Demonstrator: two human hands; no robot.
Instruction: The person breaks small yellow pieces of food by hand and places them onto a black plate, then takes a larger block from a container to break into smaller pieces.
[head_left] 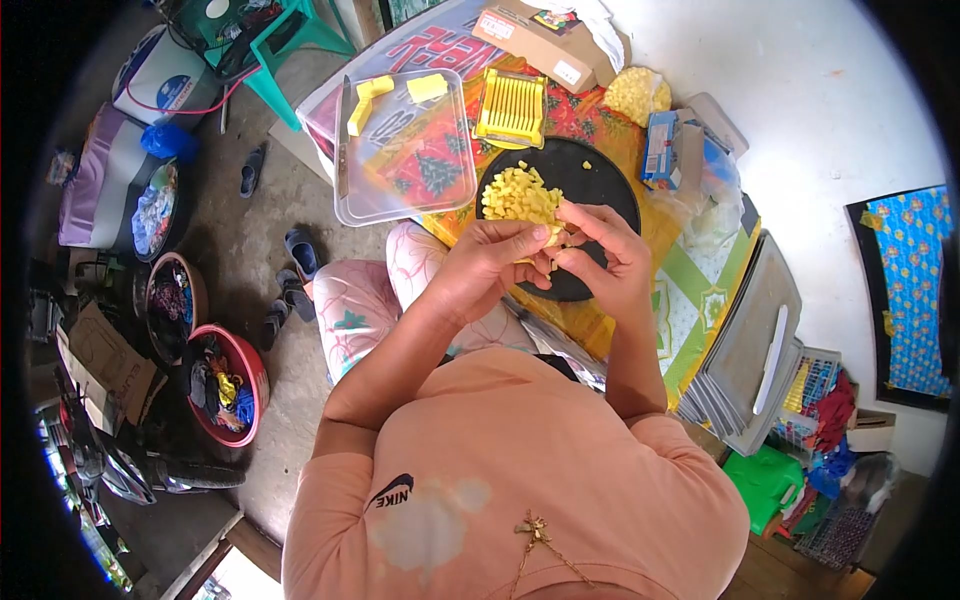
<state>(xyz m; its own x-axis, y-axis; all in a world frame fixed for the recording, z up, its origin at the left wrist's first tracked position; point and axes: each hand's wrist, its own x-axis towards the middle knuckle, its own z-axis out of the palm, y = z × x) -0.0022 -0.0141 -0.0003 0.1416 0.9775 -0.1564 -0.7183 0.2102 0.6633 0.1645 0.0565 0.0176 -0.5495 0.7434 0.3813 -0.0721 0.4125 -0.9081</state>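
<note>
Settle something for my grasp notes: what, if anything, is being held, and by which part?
A small yellow piece, at the fingertips of the left grip and right grip; fingers hide which part they hold.

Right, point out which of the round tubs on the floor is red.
The red tub is the lowest of the three in view; the middle tub is tan, and the top tub is dark.

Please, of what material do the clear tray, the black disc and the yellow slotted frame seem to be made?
Clear tray: glossy plastic, see-through with rounded corners. Black disc: matt, perhaps plastic or coated metal; its dull surface leaves this open. Yellow slotted frame: probably hard plastic, brightly coloured throughout.
</note>
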